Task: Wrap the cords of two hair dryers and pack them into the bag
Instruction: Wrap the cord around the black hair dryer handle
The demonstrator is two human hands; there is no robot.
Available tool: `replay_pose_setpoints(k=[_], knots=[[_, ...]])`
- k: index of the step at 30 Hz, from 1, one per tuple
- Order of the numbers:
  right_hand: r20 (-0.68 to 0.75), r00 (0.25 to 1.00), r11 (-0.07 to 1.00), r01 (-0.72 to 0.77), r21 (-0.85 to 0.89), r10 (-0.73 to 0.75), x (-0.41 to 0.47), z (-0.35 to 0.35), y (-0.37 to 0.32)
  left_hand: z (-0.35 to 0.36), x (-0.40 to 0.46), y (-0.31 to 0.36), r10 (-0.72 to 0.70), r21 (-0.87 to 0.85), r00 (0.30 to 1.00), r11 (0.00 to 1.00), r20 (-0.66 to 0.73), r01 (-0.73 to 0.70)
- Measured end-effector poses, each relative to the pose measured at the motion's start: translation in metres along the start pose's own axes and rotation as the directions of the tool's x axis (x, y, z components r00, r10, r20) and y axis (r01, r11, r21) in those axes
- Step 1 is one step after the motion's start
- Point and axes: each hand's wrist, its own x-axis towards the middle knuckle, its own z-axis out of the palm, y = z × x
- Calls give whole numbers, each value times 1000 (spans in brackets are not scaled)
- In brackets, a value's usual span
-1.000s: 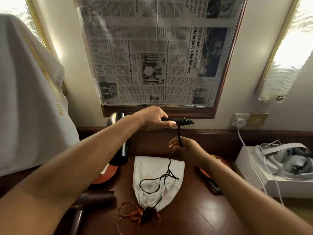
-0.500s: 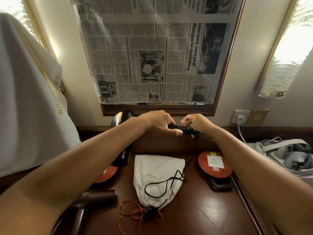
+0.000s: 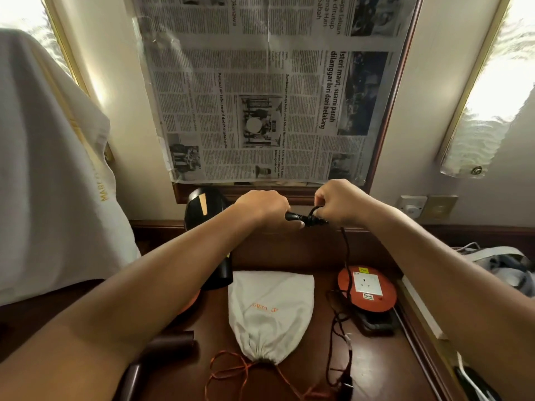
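My left hand (image 3: pixel 262 208) grips the handle of a black hair dryer (image 3: pixel 207 230), held above the desk with its barrel pointing down behind my forearm. My right hand (image 3: pixel 338 202) pinches the black cord (image 3: pixel 346 250) against the handle's end, where a few turns are wound. The loose cord hangs down to the desk, its plug (image 3: pixel 346 386) lying near the front. A white drawstring bag (image 3: pixel 270 309) with orange strings lies flat in the middle. A second, dark brown hair dryer (image 3: pixel 162 347) lies at the front left, partly hidden by my left arm.
An orange cable reel with a socket (image 3: pixel 367 287) stands right of the bag. A wall socket (image 3: pixel 412 205) is at the back right. White cloth (image 3: pixel 49 169) hangs at the left. A newspaper-covered mirror (image 3: pixel 269 91) faces me. A headset (image 3: pixel 503 264) lies at the far right.
My right hand rose from above the bag to the handle's end, carrying the cord around it. The loose cord slid off the bag to its right side.
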Motion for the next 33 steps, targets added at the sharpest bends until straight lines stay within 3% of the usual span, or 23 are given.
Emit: replay_pose_setpoints(k=[3, 6, 9, 11, 13, 16, 21, 24, 26, 29, 33], knots=[[-41, 999, 999, 30, 41, -29, -4, 5, -5, -1, 3, -2, -6, 24, 1000, 1000, -26, 7], [24, 995, 994, 95, 60, -96, -12, 13, -8, -1, 5, -10, -13, 42, 999, 999, -37, 15], [76, 988, 978, 123, 168, -137, -23, 31, -12, -1, 8, -19, -63, -83, 998, 995, -30, 60], [98, 991, 948, 59, 314, -94, -29, 49, -13, -3, 9, -21, -84, -176, 996, 981, -22, 79], [130, 991, 811, -54, 582, -27, -37, 69, -14, -6, 9, -23, -81, -236, 996, 969, -30, 72], [152, 987, 490, -154, 858, 45, -48, 96, -21, -7, 9, -28, -84, -312, 995, 948, -54, 63], [80, 993, 261, -101, 960, 91, -55, 115, -29, -5, 7, -33, -67, -415, 996, 909, -51, 40], [105, 991, 40, -109, 993, 79, -63, 121, -34, -8, 3, -35, -41, -497, 998, 868, -57, 7], [138, 989, -47, -136, 990, 47, -67, 123, -33, -13, 0, -36, -28, -530, 998, 848, -59, -8], [179, 983, -40, -177, 983, 38, -69, 125, -24, -18, -2, -38, 13, -520, 999, 853, -49, -37], [192, 963, 146, -221, 964, 190, -63, 130, -6, -20, -8, -40, 38, -491, 998, 869, -48, -57]])
